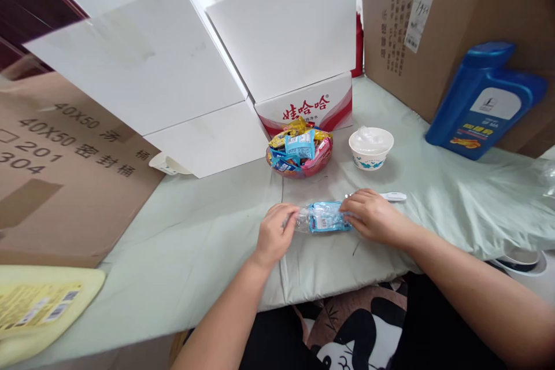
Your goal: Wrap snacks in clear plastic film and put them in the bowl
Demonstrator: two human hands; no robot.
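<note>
A small blue-and-clear snack packet [323,217] lies flat on the pale green cloth [195,243] just in front of me. My left hand [276,232] pinches its clear left end with closed fingers. At the packet's right end, my right hand [373,214] presses down with its fingers curled over the wrapper. A white pen-like stick [392,197] lies just behind my right hand.
A red bowl [299,153] heaped with wrapped snacks stands behind the packet, beside a white paper cup [371,147]. An open white carton [243,58] fills the back, with brown cardboard boxes [65,156] on the left and back right. A blue jug [485,101] leans at right.
</note>
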